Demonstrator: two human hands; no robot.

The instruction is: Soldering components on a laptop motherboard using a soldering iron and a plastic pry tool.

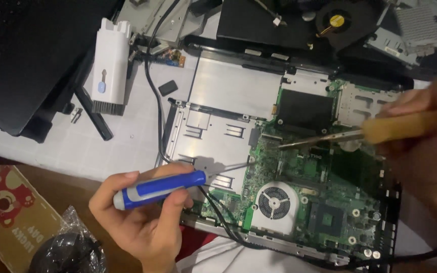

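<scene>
Hands both busy, 2 tools out. Your left hand (pixel 142 217) closed round blue-and-grey plastic-handled screwdriver (pixel 160 188), tip at edge of green circuit board (pixel 304 187) inside opened laptop chassis (pixel 213 141). Your right hand (pixel 431 141) clasps wooden-handled soldering iron (pixel 365 134), tip over board's upper middle. White cleaning brush (pixel 110 63) lies well apart, upper left.

Electronics repair bench; opened laptop chassis (pixel 228 136)
</scene>
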